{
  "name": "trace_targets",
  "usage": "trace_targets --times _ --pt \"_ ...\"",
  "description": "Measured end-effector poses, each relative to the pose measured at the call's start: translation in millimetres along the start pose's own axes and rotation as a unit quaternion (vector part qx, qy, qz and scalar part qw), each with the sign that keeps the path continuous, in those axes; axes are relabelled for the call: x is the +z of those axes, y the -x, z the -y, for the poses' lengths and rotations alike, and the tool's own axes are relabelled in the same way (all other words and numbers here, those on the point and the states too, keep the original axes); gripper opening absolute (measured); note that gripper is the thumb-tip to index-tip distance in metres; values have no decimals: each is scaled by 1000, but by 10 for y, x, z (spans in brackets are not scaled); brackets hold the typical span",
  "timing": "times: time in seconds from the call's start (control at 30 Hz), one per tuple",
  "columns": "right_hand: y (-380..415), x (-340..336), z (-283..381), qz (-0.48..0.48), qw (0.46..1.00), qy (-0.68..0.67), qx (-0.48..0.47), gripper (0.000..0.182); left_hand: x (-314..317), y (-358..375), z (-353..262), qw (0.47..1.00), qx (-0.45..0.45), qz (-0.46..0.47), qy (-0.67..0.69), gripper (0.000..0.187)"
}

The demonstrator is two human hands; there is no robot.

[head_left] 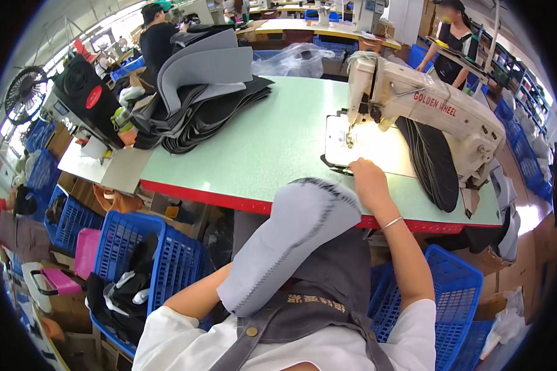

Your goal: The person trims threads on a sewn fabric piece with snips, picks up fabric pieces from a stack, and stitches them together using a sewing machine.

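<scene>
A grey, sock-shaped fabric piece (pixel 284 238) with black zigzag stitching along its seam and rounded end is in front of my apron. My left forearm runs into or behind it, so that hand is hidden. Past its far end, my right hand (pixel 371 185) is at the front edge of the sewing machine (pixel 424 93). Its fingers are bent and drawn together near the black bracket at the corner of the lit needle plate (pixel 337 145). I cannot make out what they hold, if anything. The needle area (pixel 350 137) stands just beyond these fingertips.
Grey and black cut pieces (pixel 204 105) are piled at the back left of the green table (pixel 247 148). Black pieces (pixel 428 164) lean under the machine arm. Blue baskets (pixel 176 260) flank me on both sides. One person (pixel 158 40) is at back left, another (pixel 455 43) at back right.
</scene>
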State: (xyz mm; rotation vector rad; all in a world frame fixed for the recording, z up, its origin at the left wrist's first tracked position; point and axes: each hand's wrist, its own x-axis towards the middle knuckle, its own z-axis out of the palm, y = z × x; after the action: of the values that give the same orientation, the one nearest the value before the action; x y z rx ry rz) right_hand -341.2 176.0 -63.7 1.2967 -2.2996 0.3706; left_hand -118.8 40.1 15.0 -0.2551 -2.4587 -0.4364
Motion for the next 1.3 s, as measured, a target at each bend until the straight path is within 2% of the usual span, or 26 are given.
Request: trace_targets --times 0.03,0.07,0.1,0.17,0.2,0.27,0.63,0.7,0.73,0.8,0.9,0.97,1.03,1.07,1.1,1.13,1.17,1.2,1.27,1.3 --pt "0 -154 99 5 1000 1 0 10 23 -46 -7 1000 -4 -1 3 9" --pt "-11 -356 192 10 973 -195 120 11 13 -50 8 1000 -2 -4 8 9" --pt "-29 -620 303 10 894 -379 236 14 19 -51 3 1000 0 -6 14 9" --pt "-5 -1206 517 -12 753 -626 200 18 42 -64 -19 1000 2 -7 29 9" --pt "-15 -1394 573 -13 755 -623 206 18 60 -101 -34 999 3 -7 34 9" --pt "-36 -1636 653 -56 782 -620 -40 18 33 -81 -51 999 9 -6 40 9" --pt "5 -1827 777 -33 817 -575 -23 19 -12 -262 -204 998 24 -27 47 9" --pt "-7 -1841 774 -33 814 -579 -22 19 72 -254 -179 990 7 -93 109 8" --pt "-17 -1862 774 -31 820 -571 -35 18 86 -243 -173 990 8 -91 108 8" --pt "-22 -1894 778 -29 825 -563 -44 18 113 -194 -174 979 -60 -27 193 15" --pt "-36 -1881 781 -47 846 -529 -50 17 103 -98 -189 984 -62 -6 166 16" --pt "-42 -1756 723 -91 826 -557 3 15 49 51 -197 988 -63 12 140 17" --pt "-40 -1351 565 -27 795 -594 121 16 20 161 -215 991 -56 30 117 18" --pt "-36 -1027 457 -12 864 -488 128 21 -32 293 -187 992 -42 41 112 18" --pt "22 -734 384 -6 897 -414 153 23 -65 442 -169 991 -16 56 116 19" --pt "124 -330 272 -85 939 -316 101 24 -64 531 -160 988 20 76 129 20" --pt "174 -54 139 -57 978 -180 93 29 -26 523 -179 983 61 99 145 20" --pt "158 -78 82 6 993 -90 72 29 24 486 -177 974 103 121 162 21" --pt "203 -118 186 -189 981 -8 32 25 107 420 -135 956 173 151 184 22" --pt "210 -323 254 -146 963 -222 46 29 117 401 -92 949 198 161 185 22"
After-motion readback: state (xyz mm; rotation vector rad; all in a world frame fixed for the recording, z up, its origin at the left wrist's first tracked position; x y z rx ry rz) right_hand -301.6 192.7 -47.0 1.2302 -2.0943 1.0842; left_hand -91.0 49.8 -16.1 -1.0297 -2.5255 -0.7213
